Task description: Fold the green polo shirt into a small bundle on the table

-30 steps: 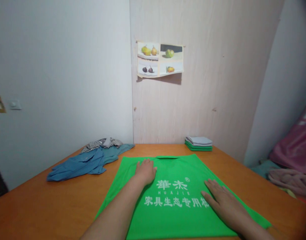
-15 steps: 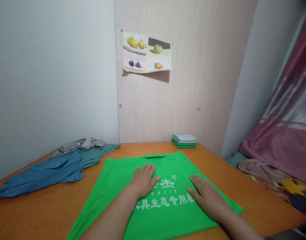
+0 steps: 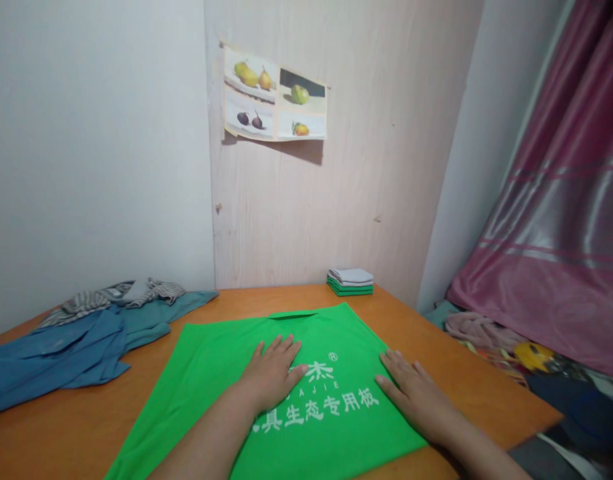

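- Head view: the left hand (image 3: 272,371) lies flat, fingers spread, on the green shirt (image 3: 211,373), which is spread over the near middle of the table (image 3: 61,433).
- The right hand (image 3: 415,395) presses open-palmed on the shirt's right side, near the table's right edge; neither hand grips anything.
- White printed lettering (image 3: 322,407) shows between the hands.
- Blue clothes (image 3: 61,347) are heaped along the left edge.
- A small folded stack (image 3: 351,281), probably more shirts, sits at the far right corner.
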Demonstrator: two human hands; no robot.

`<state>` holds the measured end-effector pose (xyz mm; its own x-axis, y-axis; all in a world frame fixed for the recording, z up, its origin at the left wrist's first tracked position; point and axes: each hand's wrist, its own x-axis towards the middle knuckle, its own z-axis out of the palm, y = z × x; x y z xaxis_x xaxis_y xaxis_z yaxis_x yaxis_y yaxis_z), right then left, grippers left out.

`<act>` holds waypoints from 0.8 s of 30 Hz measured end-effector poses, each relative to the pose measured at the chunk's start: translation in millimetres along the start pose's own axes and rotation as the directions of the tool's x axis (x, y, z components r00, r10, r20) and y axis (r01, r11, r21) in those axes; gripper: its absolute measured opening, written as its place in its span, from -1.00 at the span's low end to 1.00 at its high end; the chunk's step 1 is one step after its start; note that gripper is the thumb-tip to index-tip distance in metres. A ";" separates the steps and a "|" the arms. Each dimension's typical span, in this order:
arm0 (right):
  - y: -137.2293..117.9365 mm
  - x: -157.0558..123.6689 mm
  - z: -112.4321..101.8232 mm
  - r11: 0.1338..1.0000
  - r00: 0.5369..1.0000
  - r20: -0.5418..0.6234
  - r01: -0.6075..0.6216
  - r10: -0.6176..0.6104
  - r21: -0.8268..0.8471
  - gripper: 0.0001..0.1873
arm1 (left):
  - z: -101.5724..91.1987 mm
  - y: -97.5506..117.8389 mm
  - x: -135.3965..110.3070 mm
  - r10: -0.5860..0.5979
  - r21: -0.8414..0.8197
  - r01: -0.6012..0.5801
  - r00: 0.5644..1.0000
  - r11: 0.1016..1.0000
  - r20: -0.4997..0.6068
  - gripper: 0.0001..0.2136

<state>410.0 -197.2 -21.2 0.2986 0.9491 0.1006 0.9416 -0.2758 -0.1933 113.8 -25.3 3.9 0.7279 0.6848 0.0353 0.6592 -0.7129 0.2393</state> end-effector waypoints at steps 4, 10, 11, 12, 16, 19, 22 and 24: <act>9.7 0.3 0.6 1.000 1.000 0.021 0.002 -0.002 -0.005 -0.12 | 3.5 -0.6 0.9 0.003 -0.019 -0.003 1.000 1.000 -0.012 -0.33; -9.0 33.8 -17.5 0.998 0.999 0.010 0.049 -0.049 0.037 -0.18 | 0.4 1.8 -0.9 0.008 -0.062 -0.009 1.000 0.998 -0.013 -0.34; -16.8 42.7 -21.7 0.994 0.996 0.017 0.086 -0.088 0.067 -0.19 | -0.8 1.6 -1.0 0.008 -0.072 -0.009 1.000 0.997 -0.017 -0.35; -26.0 52.0 -25.6 0.987 0.992 0.025 0.124 -0.127 0.098 -0.20 | -2.0 1.2 -0.9 0.004 -0.080 -0.006 1.000 0.997 -0.025 -0.36; -70.8 92.4 -35.7 0.963 0.973 0.041 0.218 -0.227 0.158 -0.23 | -6.3 -2.9 0.5 -0.042 -0.062 0.036 0.994 0.997 -0.102 -0.37; -104.9 123.9 -34.9 0.956 0.963 0.064 0.249 -0.261 0.152 -0.29 | -8.1 -6.8 1.8 -0.109 -0.023 0.107 0.982 0.994 -0.151 -0.36; -130.5 151.2 -25.5 0.961 0.964 0.065 0.251 -0.259 0.113 -0.28 | -6.3 -11.5 3.5 -0.196 -0.011 0.197 0.968 0.980 -0.158 -0.33; -139.6 163.7 -14.1 0.967 0.969 0.047 0.240 -0.244 0.088 -0.28 | -2.9 -15.0 5.0 -0.244 -0.014 0.245 0.957 0.969 -0.154 -0.30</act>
<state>329.7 -5.4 36.0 0.0520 0.9937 0.0992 0.9682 -0.0258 -0.2489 107.1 -10.8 3.4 0.5066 0.8531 0.1246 0.8148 -0.5210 0.2543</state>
